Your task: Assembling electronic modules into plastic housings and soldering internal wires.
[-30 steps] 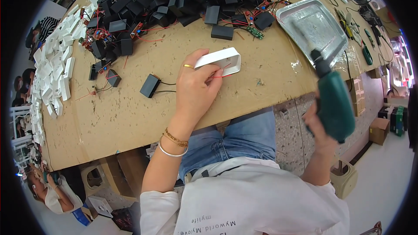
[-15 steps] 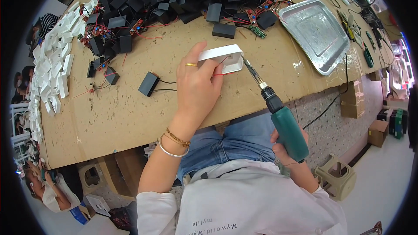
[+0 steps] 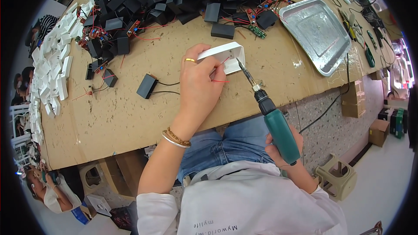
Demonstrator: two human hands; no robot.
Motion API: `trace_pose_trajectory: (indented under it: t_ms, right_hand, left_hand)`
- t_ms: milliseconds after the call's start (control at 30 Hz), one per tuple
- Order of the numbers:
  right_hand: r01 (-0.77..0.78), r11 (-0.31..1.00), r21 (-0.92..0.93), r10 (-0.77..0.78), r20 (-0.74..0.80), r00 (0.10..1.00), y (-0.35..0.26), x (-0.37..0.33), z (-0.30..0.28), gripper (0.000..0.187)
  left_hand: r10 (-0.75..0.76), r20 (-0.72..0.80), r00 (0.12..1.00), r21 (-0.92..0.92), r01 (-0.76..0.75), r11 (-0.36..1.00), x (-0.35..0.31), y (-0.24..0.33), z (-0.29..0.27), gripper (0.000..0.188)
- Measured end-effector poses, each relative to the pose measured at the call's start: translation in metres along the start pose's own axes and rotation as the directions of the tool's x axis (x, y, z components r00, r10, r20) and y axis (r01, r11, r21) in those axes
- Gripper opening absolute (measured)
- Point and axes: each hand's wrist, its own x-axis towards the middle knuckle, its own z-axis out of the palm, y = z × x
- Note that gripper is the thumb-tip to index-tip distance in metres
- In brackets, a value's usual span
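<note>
Currently I log: left hand (image 3: 200, 80), clamped on white housing (image 3: 222, 51); right hand (image 3: 274, 153), closed round green corded tool (image 3: 282, 135), housing's five o'clock; black box (image 3: 146, 86), eight o'clock.

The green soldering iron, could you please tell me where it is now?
In the head view, the soldering iron is right of centre in the right hand, pointing up and left toward the white case in the left hand.

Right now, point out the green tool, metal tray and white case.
Green tool (image 3: 281, 134), head view: its handle.
Metal tray (image 3: 316, 35), head view: its bottom.
White case (image 3: 221, 50), head view: its upper wall.
</note>
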Motion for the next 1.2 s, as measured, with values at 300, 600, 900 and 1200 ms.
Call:
trace_pose_trajectory:
  t_ms: [300, 600, 900, 1200]
  right_hand:
    - [-0.038, 0.997, -0.066, 0.040, 0.025, 0.999, 0.006, 0.000, 0.002, 0.054]
    - [-0.243, 0.969, 0.040, 0.242, 0.026, 0.970, -0.001, 0.002, 0.009, 0.051]
    - [-0.283, 0.946, 0.157, 0.290, -0.026, 0.957, 0.002, 0.008, 0.016, 0.048]
    - [-0.323, 0.922, 0.214, 0.339, -0.044, 0.940, -0.006, 0.012, 0.018, 0.029]
  left_hand:
    - [0.006, 0.005, 1.000, 0.021, -0.006, 1.000, 0.000, -0.002, 0.000, 0.008]
    - [0.022, -0.014, 1.000, 0.044, -0.021, 0.999, -0.001, -0.001, 0.002, 0.007]
    - [0.038, -0.019, 0.999, 0.031, -0.037, 0.999, 0.000, -0.002, 0.002, 0.007]
    - [-0.005, -0.010, 1.000, -0.010, 0.005, 1.000, -0.001, 0.000, 0.002, 0.006]
